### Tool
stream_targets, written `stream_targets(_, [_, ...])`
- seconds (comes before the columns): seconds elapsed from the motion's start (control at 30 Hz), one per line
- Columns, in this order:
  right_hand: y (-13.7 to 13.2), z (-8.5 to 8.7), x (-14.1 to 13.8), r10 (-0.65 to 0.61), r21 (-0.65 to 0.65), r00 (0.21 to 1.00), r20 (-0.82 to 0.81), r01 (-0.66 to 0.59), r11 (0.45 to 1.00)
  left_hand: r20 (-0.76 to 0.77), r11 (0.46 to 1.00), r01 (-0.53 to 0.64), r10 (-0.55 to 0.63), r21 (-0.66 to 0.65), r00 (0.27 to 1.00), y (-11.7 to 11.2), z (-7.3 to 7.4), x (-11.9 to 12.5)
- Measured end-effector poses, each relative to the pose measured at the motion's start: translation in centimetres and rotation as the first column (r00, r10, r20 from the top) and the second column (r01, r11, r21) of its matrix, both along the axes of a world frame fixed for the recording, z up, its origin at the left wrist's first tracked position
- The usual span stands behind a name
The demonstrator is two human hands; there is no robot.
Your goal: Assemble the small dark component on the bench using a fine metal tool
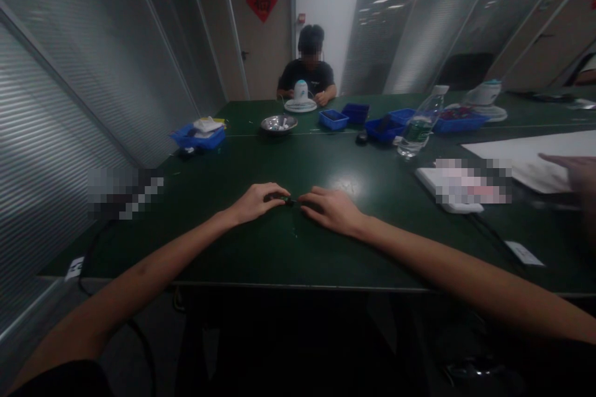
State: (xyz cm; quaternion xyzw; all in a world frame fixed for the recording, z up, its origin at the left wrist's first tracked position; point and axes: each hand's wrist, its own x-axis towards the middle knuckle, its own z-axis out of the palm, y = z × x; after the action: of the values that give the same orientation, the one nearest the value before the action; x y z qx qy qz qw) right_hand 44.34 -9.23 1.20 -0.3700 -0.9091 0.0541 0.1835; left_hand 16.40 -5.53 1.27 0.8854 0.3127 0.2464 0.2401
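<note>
Both of my hands rest low over the middle of the green table [242,254], their fingertips almost meeting. Between the thumb and fingers of my left hand [257,201] is a small dark piece with a green bit [289,201]; its kind is too small to make out. My right hand [329,208] comes in from the other side, fingers curled together, tips right beside that piece. A thin light end shows between the two hands. What the right fingertips pinch, if anything, is hidden.
Farther back stand a metal bowl [278,126], several blue trays [333,121] and a clear bottle [421,124]. A white box-like device [449,195] lies to the right, a blue bin [199,136] at left. Someone sits opposite behind a white fan [300,99]; another person's blurred hand [575,167] reaches in.
</note>
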Motion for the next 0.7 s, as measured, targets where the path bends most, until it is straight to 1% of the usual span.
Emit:
stream_targets(0.13, [-0.1,0.2,0.0,0.026,0.007,1.000,0.001,-0.026,1.000,0.006,0.999,0.037,-0.037,-0.024,0.999,-0.3,0.0,0.4])
stream_targets(0.37, [-0.2,0.1,0.0,0.091,0.004,0.996,-0.020,-0.091,0.996,0.021,0.998,0.048,-0.047,-0.046,0.999,-0.3,-0.2,0.8])
stream_targets(0.6, [-0.3,0.1,-0.1,0.068,-0.016,0.997,-0.030,-0.068,0.998,0.020,0.995,0.096,-0.096,-0.005,0.995,-0.7,-0.5,1.2])
stream_targets(0.7, [-0.2,0.2,-0.1,0.049,-0.026,0.997,-0.055,-0.050,0.998,0.009,0.996,0.086,-0.086,0.013,0.996,-0.7,-0.5,1.2])
